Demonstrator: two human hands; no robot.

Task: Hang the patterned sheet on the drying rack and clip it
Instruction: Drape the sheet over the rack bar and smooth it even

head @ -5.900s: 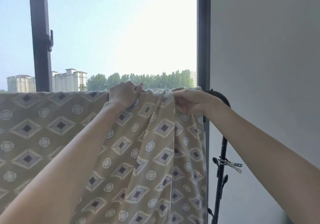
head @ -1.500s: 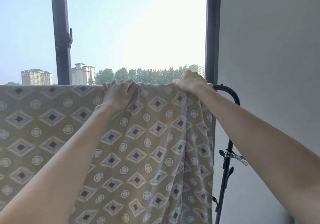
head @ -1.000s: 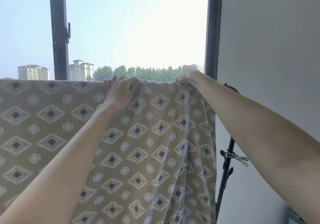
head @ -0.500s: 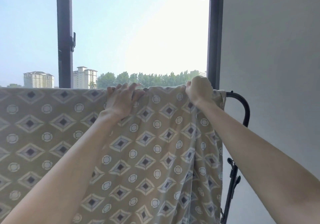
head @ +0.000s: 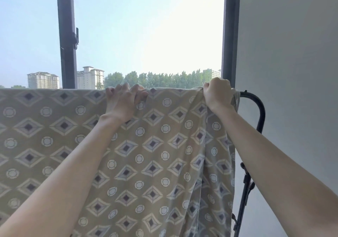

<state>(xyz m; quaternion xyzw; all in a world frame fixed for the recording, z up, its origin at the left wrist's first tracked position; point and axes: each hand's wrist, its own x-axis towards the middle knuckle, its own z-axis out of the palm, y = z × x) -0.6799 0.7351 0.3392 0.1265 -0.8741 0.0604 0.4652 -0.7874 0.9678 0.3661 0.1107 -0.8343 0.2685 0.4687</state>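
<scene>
Sheet [head: 155,154] draped over rack [head: 257,106]; L hand [head: 122,103] fingers curled gripping top edge, R hand [head: 218,96] clenched round bunched right end.

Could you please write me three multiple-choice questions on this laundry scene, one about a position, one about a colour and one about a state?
1. Where does the right hand grip the patterned sheet?
A. At its top edge, beside the curved corner of the drying rack
B. At its bottom hem
C. In the middle of the hanging part

2. What colour is the drying rack's tube?
A. White
B. Black
C. Red

3. How does the patterned sheet lie?
A. Folded in a pile
B. Rolled into a bundle
C. Draped over the rack's top, hanging down

Answers:
1 A: the fist closes on the top edge just left of the rack's bend.
2 B: the bent tube shows black against the grey wall.
3 C: the fabric hangs down from the top line, where the left hand grips it too.
</scene>
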